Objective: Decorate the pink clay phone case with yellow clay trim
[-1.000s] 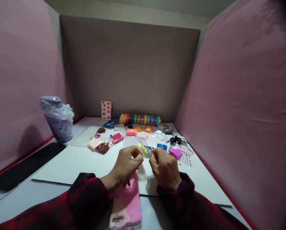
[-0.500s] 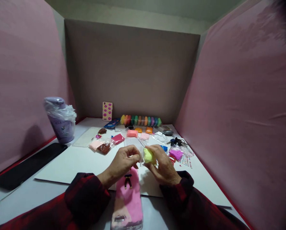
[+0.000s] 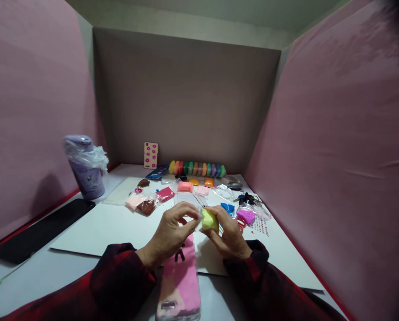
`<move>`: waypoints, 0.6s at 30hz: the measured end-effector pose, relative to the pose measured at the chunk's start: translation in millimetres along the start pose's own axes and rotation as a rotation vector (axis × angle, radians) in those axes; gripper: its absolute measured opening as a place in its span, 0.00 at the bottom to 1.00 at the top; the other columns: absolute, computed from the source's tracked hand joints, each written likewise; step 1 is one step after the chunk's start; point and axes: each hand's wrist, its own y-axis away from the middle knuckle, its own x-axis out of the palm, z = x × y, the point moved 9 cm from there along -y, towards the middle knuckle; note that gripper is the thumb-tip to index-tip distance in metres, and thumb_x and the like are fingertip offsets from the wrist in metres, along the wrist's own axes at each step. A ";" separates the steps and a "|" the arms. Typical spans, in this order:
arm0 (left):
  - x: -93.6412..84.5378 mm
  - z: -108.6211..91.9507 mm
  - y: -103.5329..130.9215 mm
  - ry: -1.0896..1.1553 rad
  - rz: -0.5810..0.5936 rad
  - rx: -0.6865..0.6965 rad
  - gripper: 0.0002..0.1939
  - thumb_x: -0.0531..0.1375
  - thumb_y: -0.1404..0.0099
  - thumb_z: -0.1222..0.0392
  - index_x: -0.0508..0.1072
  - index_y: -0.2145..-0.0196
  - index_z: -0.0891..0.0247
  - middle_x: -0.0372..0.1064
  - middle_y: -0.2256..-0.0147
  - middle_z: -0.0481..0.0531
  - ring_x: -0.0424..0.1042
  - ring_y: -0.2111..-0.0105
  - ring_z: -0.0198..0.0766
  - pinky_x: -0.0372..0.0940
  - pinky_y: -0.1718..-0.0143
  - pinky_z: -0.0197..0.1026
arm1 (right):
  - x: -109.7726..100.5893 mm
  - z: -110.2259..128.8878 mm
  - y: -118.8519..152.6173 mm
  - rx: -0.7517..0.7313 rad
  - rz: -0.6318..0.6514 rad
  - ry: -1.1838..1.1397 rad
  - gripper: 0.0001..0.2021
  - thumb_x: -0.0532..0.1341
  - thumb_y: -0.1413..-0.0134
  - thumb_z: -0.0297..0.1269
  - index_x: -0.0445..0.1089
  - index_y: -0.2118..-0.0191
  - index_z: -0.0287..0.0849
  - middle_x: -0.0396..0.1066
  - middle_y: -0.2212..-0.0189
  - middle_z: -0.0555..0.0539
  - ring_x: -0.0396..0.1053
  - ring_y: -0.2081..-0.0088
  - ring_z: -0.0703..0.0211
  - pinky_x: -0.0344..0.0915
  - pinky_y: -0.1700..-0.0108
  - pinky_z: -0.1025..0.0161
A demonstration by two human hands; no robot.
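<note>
A lump of yellow clay (image 3: 209, 220) in a clear plastic bag is gripped between the thumb and fingers of my right hand (image 3: 230, 234). The thumb and fingers of my left hand (image 3: 174, 229) pinch the clear edge of that bag, left of the clay. Below my hands lies a phone case (image 3: 182, 285) covered in pink and peach, with a small dark figure on it. My left hand hides the upper part of the case.
Bagged clay lies about: magenta (image 3: 246, 217), blue (image 3: 227, 208), brown (image 3: 147, 206), red (image 3: 165, 194). Red-handled scissors (image 3: 241, 224) and keys (image 3: 248, 199) are at right. A lilac bottle (image 3: 87, 174) stands left, above a black slab (image 3: 42, 232). Rolled clay packs (image 3: 196, 168) line the back.
My left hand has shifted slightly right and pinches the bag's edge closer to the clay. More of the blue clay bag shows beside my right hand.
</note>
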 end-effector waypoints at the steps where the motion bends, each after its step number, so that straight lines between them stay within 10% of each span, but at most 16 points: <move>1: 1.3 1.0 0.4 0.011 0.012 0.004 0.03 0.60 0.42 0.65 0.74 0.72 0.65 0.69 0.65 0.53 0.68 0.63 0.38 0.64 0.67 0.36 | 0.8 0.1 0.2 -0.002 0.006 0.005 0.18 0.60 0.50 0.27 0.61 0.52 0.40 0.66 0.62 0.42 0.66 0.61 0.53 0.66 0.61 0.57; 18: 4.8 -2.6 6.6 -0.185 -0.035 0.083 0.03 0.65 0.46 0.66 0.75 0.76 0.62 0.70 0.68 0.52 0.67 0.63 0.40 0.64 0.63 0.41 | -1.8 20.8 3.2 -0.184 -0.044 0.363 0.22 0.53 0.45 0.25 0.58 0.43 0.36 0.67 0.62 0.37 0.65 0.60 0.50 0.68 0.62 0.53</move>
